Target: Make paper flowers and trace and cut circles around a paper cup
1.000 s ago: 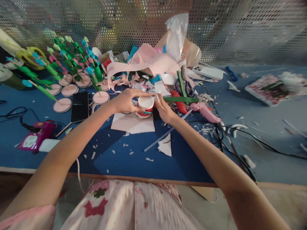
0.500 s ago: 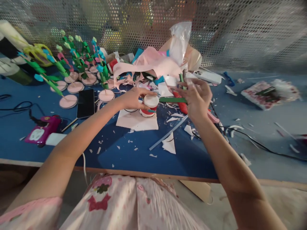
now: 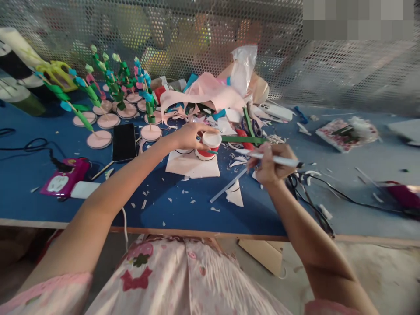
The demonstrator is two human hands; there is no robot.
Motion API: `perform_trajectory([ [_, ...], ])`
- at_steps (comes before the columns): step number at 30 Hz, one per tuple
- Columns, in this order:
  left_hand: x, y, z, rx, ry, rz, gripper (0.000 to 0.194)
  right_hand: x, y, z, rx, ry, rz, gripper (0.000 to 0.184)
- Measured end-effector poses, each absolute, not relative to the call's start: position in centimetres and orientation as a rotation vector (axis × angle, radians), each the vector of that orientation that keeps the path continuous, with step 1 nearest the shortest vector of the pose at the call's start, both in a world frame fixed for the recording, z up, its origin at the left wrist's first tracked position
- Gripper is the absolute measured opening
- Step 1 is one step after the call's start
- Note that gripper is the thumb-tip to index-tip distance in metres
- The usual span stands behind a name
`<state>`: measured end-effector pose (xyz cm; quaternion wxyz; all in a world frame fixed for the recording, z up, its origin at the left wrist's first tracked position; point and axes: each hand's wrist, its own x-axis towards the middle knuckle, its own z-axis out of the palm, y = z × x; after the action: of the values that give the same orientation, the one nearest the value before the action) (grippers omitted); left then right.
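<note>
My left hand (image 3: pixel 189 135) rests closed on the rim of a small red and white cup (image 3: pixel 208 146). The cup stands on a pale pink sheet (image 3: pixel 190 167) on the blue table (image 3: pixel 197 210). My right hand (image 3: pixel 271 164) is closed round a white pen (image 3: pixel 272 159), held level to the right of the cup, its dark tip pointing right. A green paper strip (image 3: pixel 243 139) lies just behind the cup.
A heap of pink paper and scraps (image 3: pixel 210 94) is piled behind the cup. Paper flowers on pink discs (image 3: pixel 111 94) stand at the back left beside a black phone (image 3: pixel 124 142). A pink glue gun (image 3: pixel 64 180) lies left. Black cables (image 3: pixel 315 197) run right.
My right hand left the cup, rose toward the scrap heap, then came down to the right of the cup with the white pen in it. The left hand stayed on the cup.
</note>
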<state>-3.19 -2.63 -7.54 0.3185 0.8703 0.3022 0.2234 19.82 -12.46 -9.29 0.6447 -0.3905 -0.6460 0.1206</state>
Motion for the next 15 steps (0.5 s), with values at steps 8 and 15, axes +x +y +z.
perform_trajectory([
  [8,-3.2,-2.4,-7.7,2.323,0.777,0.616,0.059,17.3,-12.7,-11.3,-0.663,-2.063,0.333,0.006],
  [15,-3.2,-2.3,-7.8,2.31,0.768,0.614,0.06,16.5,-12.7,-11.1,-0.588,-2.206,0.294,0.013],
])
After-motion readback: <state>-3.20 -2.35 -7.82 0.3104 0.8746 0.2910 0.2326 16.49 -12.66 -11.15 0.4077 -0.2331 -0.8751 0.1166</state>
